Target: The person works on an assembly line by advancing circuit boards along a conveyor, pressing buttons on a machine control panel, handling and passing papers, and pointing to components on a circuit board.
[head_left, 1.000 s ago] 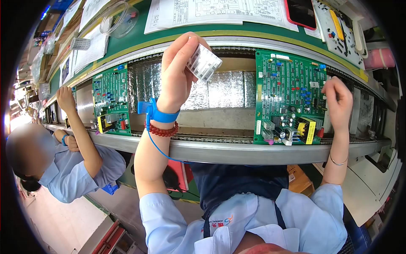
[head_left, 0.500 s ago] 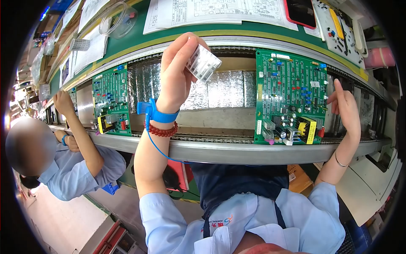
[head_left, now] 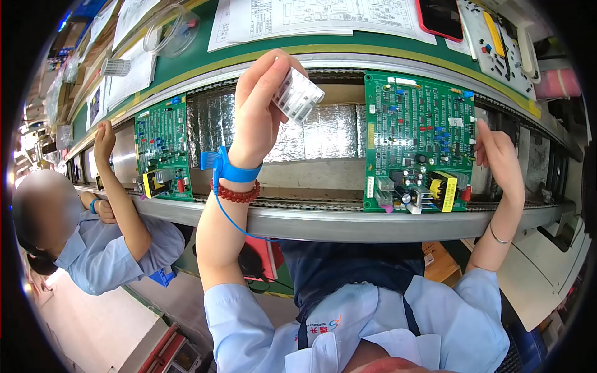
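My left hand (head_left: 260,102) is closed around a small white sheet of labels (head_left: 298,94) above the conveyor. A blue strap and red beads circle that wrist. On the rails to the right lies a green circuit board (head_left: 418,143) with a small white label near its upper right. My right hand (head_left: 497,155) is at the board's right edge, fingers extended and apart, with nothing visible in it. Whether its fingertips touch the edge I cannot tell.
A second circuit board (head_left: 163,146) lies on the rails to the left, near a co-worker's raised hand (head_left: 104,146). Beyond the conveyor (head_left: 298,225) are printed drawings (head_left: 311,17), a red-edged phone (head_left: 440,18) and a clear round container (head_left: 171,31).
The right-hand board has shifted slightly left. My right hand first drew back from its edge, then moved left to it again. The co-worker's raised hand has moved. My left hand is nearly still.
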### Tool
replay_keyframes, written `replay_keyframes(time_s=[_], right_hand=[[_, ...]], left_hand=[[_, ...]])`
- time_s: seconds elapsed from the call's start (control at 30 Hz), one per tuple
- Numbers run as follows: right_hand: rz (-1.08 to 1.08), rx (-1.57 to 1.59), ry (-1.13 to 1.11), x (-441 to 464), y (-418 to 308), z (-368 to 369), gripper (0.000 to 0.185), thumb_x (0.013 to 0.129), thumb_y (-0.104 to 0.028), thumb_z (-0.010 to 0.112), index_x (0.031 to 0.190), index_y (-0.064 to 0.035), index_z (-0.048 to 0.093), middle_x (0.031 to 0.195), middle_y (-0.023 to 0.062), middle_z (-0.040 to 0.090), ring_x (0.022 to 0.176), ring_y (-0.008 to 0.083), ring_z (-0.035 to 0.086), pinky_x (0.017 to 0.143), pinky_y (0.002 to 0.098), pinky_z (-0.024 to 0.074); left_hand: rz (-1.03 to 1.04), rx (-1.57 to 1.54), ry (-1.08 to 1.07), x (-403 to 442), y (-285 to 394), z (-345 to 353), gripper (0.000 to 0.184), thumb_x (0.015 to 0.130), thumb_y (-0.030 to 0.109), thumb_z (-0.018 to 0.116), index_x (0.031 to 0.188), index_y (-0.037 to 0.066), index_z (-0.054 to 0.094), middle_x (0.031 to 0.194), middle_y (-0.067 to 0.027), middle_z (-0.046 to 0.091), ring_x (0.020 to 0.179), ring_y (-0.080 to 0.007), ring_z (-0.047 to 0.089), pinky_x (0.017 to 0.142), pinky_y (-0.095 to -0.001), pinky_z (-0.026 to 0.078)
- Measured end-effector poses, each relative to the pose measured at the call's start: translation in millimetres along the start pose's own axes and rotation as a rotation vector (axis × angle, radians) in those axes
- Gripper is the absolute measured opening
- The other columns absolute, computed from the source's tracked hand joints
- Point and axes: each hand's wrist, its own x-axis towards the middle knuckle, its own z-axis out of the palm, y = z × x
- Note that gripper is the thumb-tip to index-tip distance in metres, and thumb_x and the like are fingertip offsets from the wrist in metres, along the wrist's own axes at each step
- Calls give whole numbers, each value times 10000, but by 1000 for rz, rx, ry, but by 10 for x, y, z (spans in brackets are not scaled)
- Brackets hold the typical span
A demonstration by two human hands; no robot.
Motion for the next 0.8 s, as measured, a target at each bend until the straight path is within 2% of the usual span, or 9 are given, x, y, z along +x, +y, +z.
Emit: replay_keyframes(time_s=[0.03,0.1,0.17,0.3,0.37,0.43,0.6,0.73,0.8], right_hand=[[-10,32,-32,14,16,10,589,921,-429,418,584,40,535,450,72,468,442,135,468,460,276,358],[-21,75,-73,78,124,-22,581,923,-416,422,587,43,539,454,72,471,444,136,470,462,277,360],[-109,98,-88,84,192,-23,571,929,-396,418,606,57,543,455,69,470,444,142,472,462,276,362],[-143,113,-139,96,273,-36,544,939,-367,405,637,63,542,483,70,486,467,145,479,478,280,369],[-248,149,-166,96,272,-45,520,944,-345,397,650,61,535,523,72,507,504,142,481,507,280,374],[-244,151,-220,117,311,-67,497,944,-342,397,675,51,538,566,71,520,545,142,479,536,280,377],[-353,197,-286,62,143,108,437,952,-318,383,750,38,537,620,62,517,598,143,475,573,270,383],[-410,187,-279,58,144,176,423,953,-307,382,759,38,532,628,59,516,615,137,474,586,269,387],[-416,230,-311,64,195,161,415,953,-305,382,770,35,536,630,58,516,619,138,471,589,273,388]], left_hand=[[0,-1,-1,-4,17,6,282,920,259,412,780,64,560,632,38,518,484,13,403,380,-143,244],[-39,74,8,19,76,125,292,932,194,341,738,12,462,675,-62,458,582,-108,388,520,-229,301],[-29,48,1,32,90,193,295,933,191,333,737,10,460,680,-65,456,597,-115,392,539,-233,307],[-4,34,21,63,94,293,300,933,197,323,738,12,455,686,-69,450,600,-121,386,551,-236,307],[4,40,39,75,101,351,300,934,200,318,740,12,449,684,-75,453,583,-124,383,542,-239,308],[9,30,49,86,102,391,292,935,198,315,750,13,445,691,-82,465,576,-127,381,543,-241,310],[116,-43,-44,83,27,67,261,935,186,344,830,-1,492,750,-92,516,614,-135,446,563,-241,357],[104,-62,38,96,5,-30,286,939,190,345,888,-16,537,768,-84,541,573,-129,433,546,-236,362],[115,-72,8,124,35,-12,289,939,191,345,891,-19,537,763,-83,541,563,-128,426,544,-233,360]])
